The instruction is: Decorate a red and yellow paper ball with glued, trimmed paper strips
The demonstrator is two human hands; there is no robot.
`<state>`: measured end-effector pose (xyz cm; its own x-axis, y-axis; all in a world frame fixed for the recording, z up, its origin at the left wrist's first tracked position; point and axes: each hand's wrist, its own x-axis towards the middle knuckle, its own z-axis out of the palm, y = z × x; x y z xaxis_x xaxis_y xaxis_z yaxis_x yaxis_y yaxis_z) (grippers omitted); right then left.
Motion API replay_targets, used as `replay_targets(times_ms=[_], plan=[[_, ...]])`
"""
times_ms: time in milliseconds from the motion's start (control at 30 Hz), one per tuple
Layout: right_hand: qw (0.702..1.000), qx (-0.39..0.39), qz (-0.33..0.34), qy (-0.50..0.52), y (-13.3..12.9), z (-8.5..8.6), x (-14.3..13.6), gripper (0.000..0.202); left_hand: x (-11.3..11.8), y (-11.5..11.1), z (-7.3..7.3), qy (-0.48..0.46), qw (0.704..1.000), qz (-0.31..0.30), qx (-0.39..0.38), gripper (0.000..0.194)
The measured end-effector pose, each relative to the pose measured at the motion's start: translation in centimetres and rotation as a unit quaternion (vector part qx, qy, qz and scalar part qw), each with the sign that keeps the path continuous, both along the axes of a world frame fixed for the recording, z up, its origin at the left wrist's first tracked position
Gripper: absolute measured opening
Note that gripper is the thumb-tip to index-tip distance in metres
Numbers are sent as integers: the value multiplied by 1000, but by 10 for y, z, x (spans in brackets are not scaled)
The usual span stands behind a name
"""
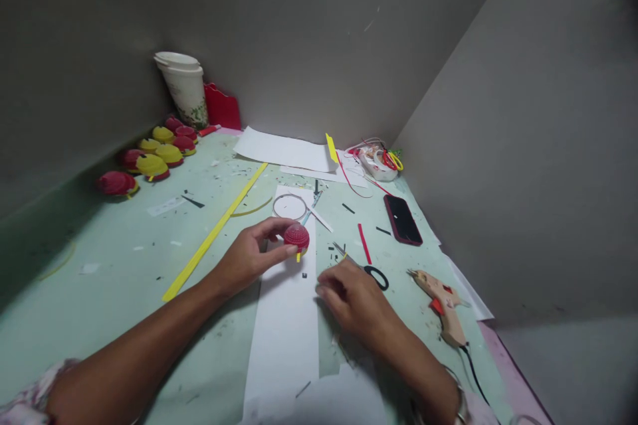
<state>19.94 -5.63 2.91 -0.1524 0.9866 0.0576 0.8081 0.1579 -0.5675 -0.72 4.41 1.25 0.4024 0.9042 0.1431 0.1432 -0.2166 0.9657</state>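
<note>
My left hand [254, 249] grips a small red ribbed paper dome [297, 236] between thumb and fingers, above a long white paper strip [286, 345]. A short yellow tab pokes out from the dome's lower edge. Just below it, a tiny black paper piece [304, 275] lies on the strip. My right hand [351, 295] is curled with thumb and forefinger drawn together, to the right of that piece; whatever may be between the fingertips is hidden. Beside its knuckles lie scissors [376, 277] with black handles. A wire ring [290, 206] rests on the paper beyond the dome.
Several red and yellow domes [152, 165] stand at the left by a white paper cup [184, 89]. A yellow strip [216, 229] crosses the table. On the right are a phone [403, 219], a glue gun [443, 305] with its cord, and a tape roll [377, 163].
</note>
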Motion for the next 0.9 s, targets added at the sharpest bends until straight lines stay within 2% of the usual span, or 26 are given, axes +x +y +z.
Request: replay_targets(times_ms=[67,167,533,900], plan=[[999,-14,-5,-36,16,-6,-12,8,-1,0,-1,1,1000,-2,10,37],[997,-37,-12,-68,27,-10,-18,9,-2,0,-2,7,1000,-5,22,35],[991,-64,6,-117,38,-7,-25,19,-1,1,-2,46,999,-3,24,37],[995,-59,10,-86,37,0,-18,16,-2,0,-2,27,1000,5,5,35]])
